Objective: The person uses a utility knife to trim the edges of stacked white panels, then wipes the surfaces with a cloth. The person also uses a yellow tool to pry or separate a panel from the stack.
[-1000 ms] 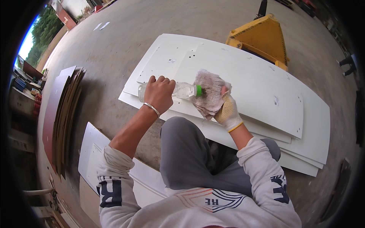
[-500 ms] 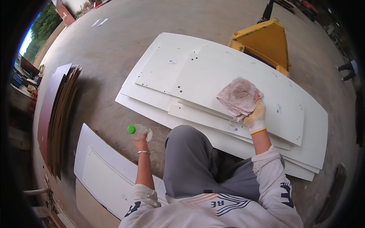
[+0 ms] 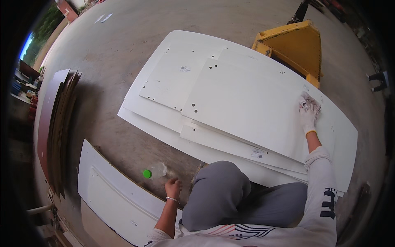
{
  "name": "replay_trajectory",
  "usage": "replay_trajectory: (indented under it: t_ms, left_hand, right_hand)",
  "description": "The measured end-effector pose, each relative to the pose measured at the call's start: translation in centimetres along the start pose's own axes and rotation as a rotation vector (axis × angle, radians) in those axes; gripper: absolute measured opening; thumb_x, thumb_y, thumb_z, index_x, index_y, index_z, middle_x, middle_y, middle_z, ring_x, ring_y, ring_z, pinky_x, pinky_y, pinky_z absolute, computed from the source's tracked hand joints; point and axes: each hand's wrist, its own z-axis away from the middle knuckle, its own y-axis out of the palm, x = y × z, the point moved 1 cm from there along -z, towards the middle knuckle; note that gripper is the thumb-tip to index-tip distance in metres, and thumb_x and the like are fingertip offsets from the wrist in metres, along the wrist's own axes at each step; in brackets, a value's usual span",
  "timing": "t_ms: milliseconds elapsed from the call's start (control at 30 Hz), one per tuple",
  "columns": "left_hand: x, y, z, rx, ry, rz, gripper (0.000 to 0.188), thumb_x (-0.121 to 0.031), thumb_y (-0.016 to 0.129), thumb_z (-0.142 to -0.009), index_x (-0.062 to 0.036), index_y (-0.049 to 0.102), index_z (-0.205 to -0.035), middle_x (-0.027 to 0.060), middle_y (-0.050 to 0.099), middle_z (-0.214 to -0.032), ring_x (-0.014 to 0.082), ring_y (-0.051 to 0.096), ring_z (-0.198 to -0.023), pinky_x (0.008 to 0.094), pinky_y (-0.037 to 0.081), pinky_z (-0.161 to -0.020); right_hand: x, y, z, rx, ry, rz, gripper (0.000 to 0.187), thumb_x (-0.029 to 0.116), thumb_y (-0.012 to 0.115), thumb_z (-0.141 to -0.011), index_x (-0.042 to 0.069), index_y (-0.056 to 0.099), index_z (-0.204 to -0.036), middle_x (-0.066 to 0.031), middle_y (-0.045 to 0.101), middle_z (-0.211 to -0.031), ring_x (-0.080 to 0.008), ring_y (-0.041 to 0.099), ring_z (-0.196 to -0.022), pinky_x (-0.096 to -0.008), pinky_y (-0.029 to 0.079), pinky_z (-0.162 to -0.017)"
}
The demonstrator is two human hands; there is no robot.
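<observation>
My right hand (image 3: 307, 115), in a pale work glove with a yellow cuff edge, presses a bunched pinkish cloth (image 3: 315, 104) against the top white panel (image 3: 251, 99), near its right end. Much of the cloth is hidden under the fingers. My left hand (image 3: 173, 187) is bare, with a bracelet at the wrist, and its fingers are curled in with nothing visible in them. Just beyond it is a clear plastic bottle (image 3: 158, 169) with a green cap, on the floor and apart from the hand.
More white panels (image 3: 144, 110) lie stacked beneath the top one. A yellow metal pallet-truck body (image 3: 290, 45) stands behind the stack. Brown-edged boards (image 3: 55, 127) are piled at the left, and another white panel (image 3: 111, 193) lies near my left arm. A person's legs (image 3: 376, 81) show far right.
My left hand has let go of the bottle and drawn back toward me. My right hand has carried the cloth rightward and down onto the panel, where it is now bunched.
</observation>
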Motion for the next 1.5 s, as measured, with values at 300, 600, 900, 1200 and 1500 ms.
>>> replay_trajectory:
  t_ms: [300,600,900,1200,1500]
  left_hand:
    - [-24.4,23.5,8.5,0.515,1.903,-0.939,0.049,-0.031,0.077,-0.085,-0.0122,0.067,-0.129,0.0042,0.067,-0.131,0.029,0.053,-0.135,0.0525,0.028,-0.126]
    - [-19.5,26.7,5.3,0.577,1.727,-0.928,0.053,-0.027,0.06,-0.097,-0.0117,0.054,-0.148,0.0114,0.047,-0.158,0.0322,0.039,-0.15,0.0545,0.022,-0.129]
    - [-22.1,27.6,7.5,0.818,1.48,-1.247,0.029,-0.028,0.061,-0.095,-0.014,0.073,-0.116,0.0039,0.066,-0.131,0.0233,0.057,-0.128,0.0512,0.033,-0.122]
    - [-20.4,27.3,7.4,0.493,1.608,-0.989,0.03,-0.023,0.067,-0.088,-0.0103,0.074,-0.114,0.0089,0.072,-0.117,0.0278,0.064,-0.117,0.0474,0.044,-0.108]
    - [-21.8,28.1,8.1,0.594,1.766,-1.044,0.051,-0.024,0.065,-0.091,-0.024,0.064,-0.143,0.0033,0.054,-0.155,0.0251,0.043,-0.149,0.0571,0.017,-0.13]
  right_hand:
    - [42.1,-3.7,4.9,0.145,-0.79,-0.092,0.064,0.051,0.053,-0.099,0.023,0.049,-0.156,-0.0015,0.041,-0.166,-0.0233,0.032,-0.155,-0.0438,0.012,-0.13]
    - [46.1,-8.1,17.3,0.461,-1.457,-0.355,0.05,0.043,0.065,-0.093,0.026,0.065,-0.141,-0.0085,0.047,-0.161,-0.0355,0.027,-0.156,-0.041,0.017,-0.131]
    - [42.5,-4.0,14.8,0.205,-1.482,-0.343,0.057,0.036,0.064,-0.094,0.018,0.058,-0.147,-0.008,0.048,-0.161,-0.0242,0.035,-0.154,-0.0435,0.015,-0.132]
    - [43.1,-5.2,16.4,0.298,-1.593,-0.276,0.049,0.034,0.052,-0.101,0.027,0.057,-0.149,-0.0028,0.045,-0.163,-0.0222,0.03,-0.156,-0.0465,0.008,-0.133]
    - [46.8,-1.2,-1.2,0.366,-0.79,-0.278,0.07,0.05,0.057,-0.099,0.023,0.04,-0.161,-0.0045,0.033,-0.17,-0.0311,0.022,-0.159,-0.0381,0.02,-0.13]
